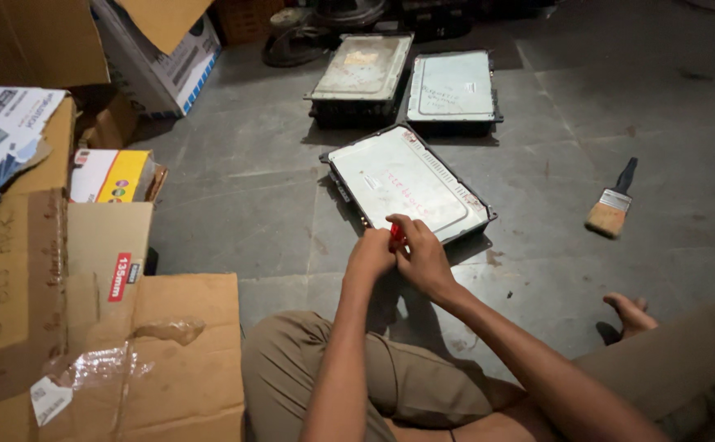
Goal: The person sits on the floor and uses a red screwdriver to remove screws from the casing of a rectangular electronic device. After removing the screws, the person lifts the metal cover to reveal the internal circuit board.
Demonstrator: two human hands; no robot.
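Red plastic, only a sliver of it, shows between the two hands: a small red-handled tool [396,235], probably a screwdriver, though too much is covered to be sure. It sits just above the near edge of the closest metal unit [407,182], a flat grey-white box lying on the floor [251,205]. The left hand [371,254] is curled shut around the lower part of the tool, and the right hand [423,255] wraps it from the other side, fingers folded over the top. What shows of the handle runs roughly upright in the view, so its long axis seems to point away from the person toward the unit; the tip is hidden.

As a judgement, the step in hand looks like readying or gripping the tool at the unit's near rim. The next move would call for a steady seat of the tip on a fastener along that edge.

The unit lies skewed, its long side running from upper left to lower right. Two more metal units [411,82] lie side by side further off. A paintbrush [611,205] rests well apart to the right, handle pointing away. Cardboard boxes [104,327] stand at the left, beside the person's folded knee
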